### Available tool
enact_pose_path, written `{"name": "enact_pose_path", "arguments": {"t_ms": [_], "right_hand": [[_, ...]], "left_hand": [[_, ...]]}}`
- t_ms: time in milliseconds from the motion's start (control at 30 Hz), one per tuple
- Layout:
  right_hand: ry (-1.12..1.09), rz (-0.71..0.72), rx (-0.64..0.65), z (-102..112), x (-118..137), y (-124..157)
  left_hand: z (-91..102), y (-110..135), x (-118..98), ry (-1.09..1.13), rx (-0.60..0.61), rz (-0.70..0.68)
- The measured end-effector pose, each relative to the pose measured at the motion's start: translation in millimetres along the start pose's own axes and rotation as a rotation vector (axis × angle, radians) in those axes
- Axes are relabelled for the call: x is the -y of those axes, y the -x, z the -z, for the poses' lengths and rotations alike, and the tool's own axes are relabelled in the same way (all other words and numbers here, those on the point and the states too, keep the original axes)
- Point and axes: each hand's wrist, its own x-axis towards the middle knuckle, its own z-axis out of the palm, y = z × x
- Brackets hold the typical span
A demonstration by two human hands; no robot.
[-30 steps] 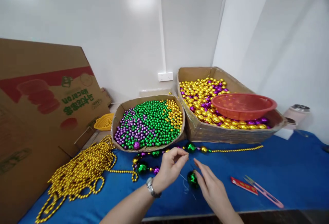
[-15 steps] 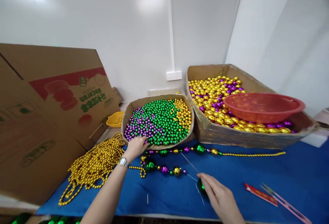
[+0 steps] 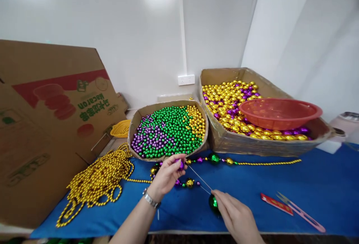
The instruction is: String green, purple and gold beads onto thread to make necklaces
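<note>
The front edge of the blue cloth (image 3: 238,226) ran close below the right hand (image 3: 235,214), whose fingers were drawn together, thumb and forefinger pinching a white thread (image 3: 199,175). A large green ball (image 3: 214,203) sat against those fingertips; I could not tell whether it was threaded. Had the grip slackened, that round ball might have rolled toward the near edge and dropped. Farther in, the left hand (image 3: 166,175) had its thumb and fingers nearly closed around a shiny purple bead (image 3: 181,164); being smooth, it could have slipped from a loose pinch. The thread reached up to it, but its end was hidden, so a missed hole seemed possible. Pink-handled snips (image 3: 307,215) and a red packet (image 3: 276,203) lay off to the right, with bare cloth between them and the right hand, the roomiest way to pull. Leftward, a heap of gold bead chain (image 3: 98,176) could have snagged a trailing strand. The bead garland (image 3: 190,182) lay partly behind the left hand, and just beyond, the rims of the small carton (image 3: 206,124) and large carton (image 3: 258,147) limited any forward swing.
</note>
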Motion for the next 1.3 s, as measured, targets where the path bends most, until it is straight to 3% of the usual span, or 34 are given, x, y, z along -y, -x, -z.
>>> {"name": "enact_pose_path", "arguments": {"t_ms": [467, 733, 900, 1000, 1300], "right_hand": [[0.079, 0.016, 0.05, 5.2, 0.8, -3.8], [0.19, 0.066, 0.017, 7.6, 4.4, -9.3], [0.083, 0.051, 0.054, 6.6, 4.7, -10.8], [0.148, 0.029, 0.052, 5.6, 2.4, -9.0], [0.253, 0.042, 0.018, 9.6, 4.3, -16.7]], "left_hand": [[-1.3, -0.3, 3.5, -0.066, 0.038, 0.0], [-12.1, 3.6, 4.0, -0.42, 0.034, -0.072], [-18.6, 3.3, 16.1, -0.291, -0.02, -0.039], [-19.6, 2.0, 19.9, -0.331, -0.056, -0.061], [-24.2, -2.0, 11.0, -0.397, -0.057, -0.083]]}}
